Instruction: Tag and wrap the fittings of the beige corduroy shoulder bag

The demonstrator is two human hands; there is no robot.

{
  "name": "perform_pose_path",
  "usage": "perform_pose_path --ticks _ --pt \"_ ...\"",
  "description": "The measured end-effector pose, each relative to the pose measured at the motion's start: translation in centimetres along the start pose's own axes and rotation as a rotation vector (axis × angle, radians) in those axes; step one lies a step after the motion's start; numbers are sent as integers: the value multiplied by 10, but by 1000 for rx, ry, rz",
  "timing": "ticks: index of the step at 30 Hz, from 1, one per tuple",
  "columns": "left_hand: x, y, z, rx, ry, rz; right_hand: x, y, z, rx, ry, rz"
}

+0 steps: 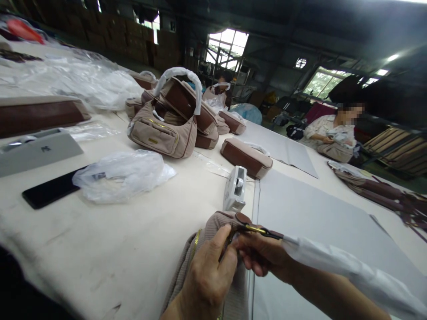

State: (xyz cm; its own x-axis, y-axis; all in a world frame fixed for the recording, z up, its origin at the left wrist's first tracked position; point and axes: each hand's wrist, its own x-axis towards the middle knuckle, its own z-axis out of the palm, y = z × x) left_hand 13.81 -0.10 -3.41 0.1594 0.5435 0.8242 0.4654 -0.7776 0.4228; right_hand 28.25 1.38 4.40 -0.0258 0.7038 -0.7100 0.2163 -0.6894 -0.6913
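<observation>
A beige fabric handbag (207,249) with brown trim and a gold zipper lies at the near edge of the white table (133,240). My left hand (208,278) grips the bag's top corner, thumb pressed by the strap end. My right hand (263,255) pinches the strap's gold metal fitting (258,230) right at that corner. The strap (350,275), wrapped in white protective paper, runs off to the lower right.
A white tape dispenser (235,189) stands just beyond the bag. Finished handbags (167,129) are piled mid-table, another (246,158) lies alone. A black phone (50,191) and crumpled plastic bag (120,175) sit left. A person (336,133) works at the far right.
</observation>
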Motion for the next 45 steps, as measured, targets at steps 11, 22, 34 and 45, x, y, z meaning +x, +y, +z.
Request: perform_pose_path --ticks 11,22,34,45 --pt "2 1 -6 -77 -106 -124 -6 13 -11 37 -170 -180" --pt "11 10 -21 -876 -442 -1190 -2 49 11 17 95 -422" --pt "11 7 -22 -1264 -237 -1485 27 75 21 -652 528 -1282" --pt "3 5 -25 -1092 -437 -1386 31 39 -1 -1210 327 -1697"
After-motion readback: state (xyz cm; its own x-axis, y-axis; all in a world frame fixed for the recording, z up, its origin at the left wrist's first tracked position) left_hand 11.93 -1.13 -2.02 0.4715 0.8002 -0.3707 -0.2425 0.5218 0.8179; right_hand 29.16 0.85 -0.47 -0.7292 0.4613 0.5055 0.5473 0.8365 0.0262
